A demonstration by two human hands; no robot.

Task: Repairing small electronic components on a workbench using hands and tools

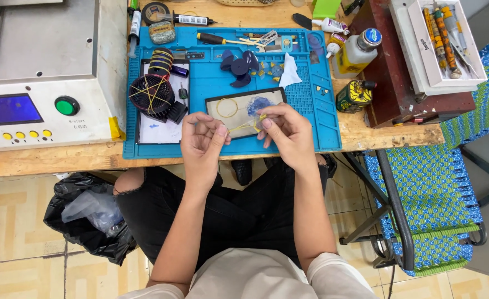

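A wooden desk (62, 160) carries a grey machine (45, 66) and a blue work mat (217, 83). On the mat lie a dark fan guard (151, 94) and a framed panel (244, 108). Above the panel, left hand (203, 141) and right hand (289, 133) each pinch an end of a yellow rubber band (244, 126), stretched between them. Judging by this, even tension and firm fingertip grip keep it from snapping loose.
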